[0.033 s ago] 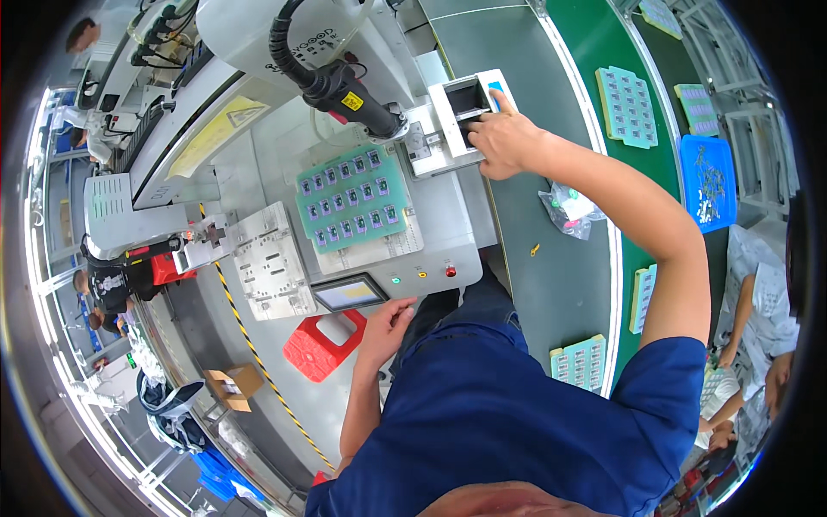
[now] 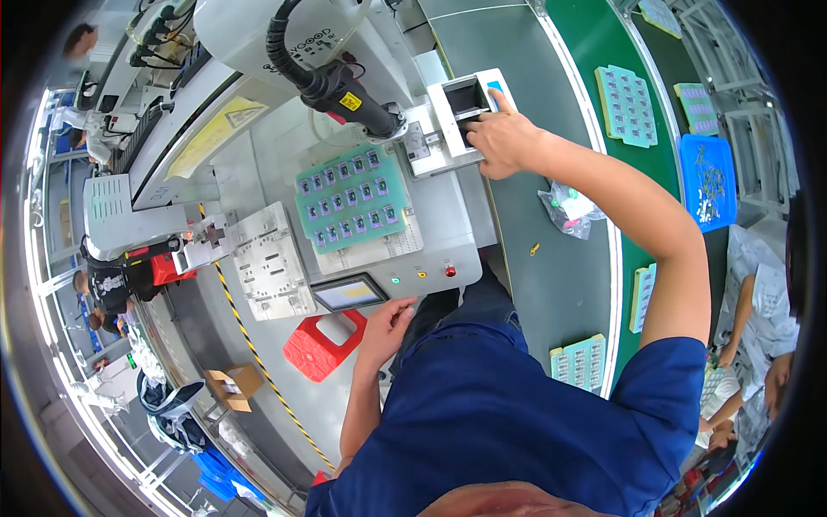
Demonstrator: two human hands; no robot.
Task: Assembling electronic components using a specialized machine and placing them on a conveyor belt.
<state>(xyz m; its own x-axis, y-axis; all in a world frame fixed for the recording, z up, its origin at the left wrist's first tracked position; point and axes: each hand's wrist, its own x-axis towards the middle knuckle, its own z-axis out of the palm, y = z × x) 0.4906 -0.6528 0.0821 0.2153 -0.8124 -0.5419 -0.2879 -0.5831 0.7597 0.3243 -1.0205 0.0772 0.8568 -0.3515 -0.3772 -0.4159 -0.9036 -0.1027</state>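
My right hand [image 2: 503,141] rests on a white box-shaped feeder [image 2: 447,123] at the machine's right side. Its index finger lies stretched along the rim by a blue patch, while other fingertips dip into the dark compartment [image 2: 466,96] and are partly hidden. I see nothing held in it. My left hand [image 2: 384,333] is at the machine's front edge beside the small touchscreen [image 2: 349,293], loosely curved, thumb apart, holding nothing visible. Between them, a pale green tray [image 2: 327,246] with rows of small purple-and-black parts lies on a metal fixture plate [image 2: 416,244].
A black tool head [image 2: 366,108] with a ribbed hose hangs over the tray. An empty fixture plate [image 2: 267,263] sits left. Below is a red plastic container [image 2: 301,356]. Rightward are a plastic bag [image 2: 564,211], more trays [image 2: 627,108] and a blue bin [image 2: 729,185] of small metal parts.
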